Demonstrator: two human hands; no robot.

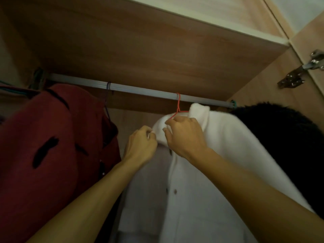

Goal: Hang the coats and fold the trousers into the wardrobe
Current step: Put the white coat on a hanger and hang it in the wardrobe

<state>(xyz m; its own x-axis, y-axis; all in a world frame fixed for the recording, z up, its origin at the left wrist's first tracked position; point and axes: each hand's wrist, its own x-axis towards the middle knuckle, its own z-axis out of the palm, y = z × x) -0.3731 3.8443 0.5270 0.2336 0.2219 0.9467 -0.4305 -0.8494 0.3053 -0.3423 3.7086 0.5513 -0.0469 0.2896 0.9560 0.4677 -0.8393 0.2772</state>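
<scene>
Here the left grip [142, 144] and right grip [184, 135] each pinch the white coat [219, 163] at its collar. Its red hanger [178, 104] hooks the rail [140, 90] just above them. Uneven tugging could slip a shoulder off.

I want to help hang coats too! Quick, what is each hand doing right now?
Left hand: fingers pinch the white coat at its collar edge.
Right hand: fingers curled round the same collar, beside the red hanger.
</scene>
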